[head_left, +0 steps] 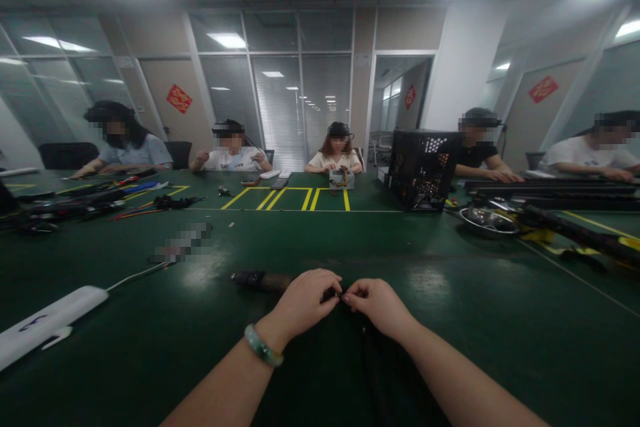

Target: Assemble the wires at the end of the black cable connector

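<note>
My left hand (pixel 304 300), with a green bangle on its wrist, is closed around a dark cylindrical object (pixel 260 280) that lies on the green table (pixel 450 320) and sticks out to the left of my fist. My right hand (pixel 377 303) pinches with thumb and fingertips at the same spot, touching the left hand's fingertips. What sits between the fingertips is small and dark; I cannot make it out. Dark straps or cables (pixel 370 360) run from the hands toward me.
A white power bank (pixel 45 323) with a white cable lies at the left. Several people sit round the table's far side. A black perforated computer case (pixel 423 167), a metal bowl (pixel 487 220), long black tripod-like rods (pixel 575 230) and cable bundles (pixel 100 203) lie further off.
</note>
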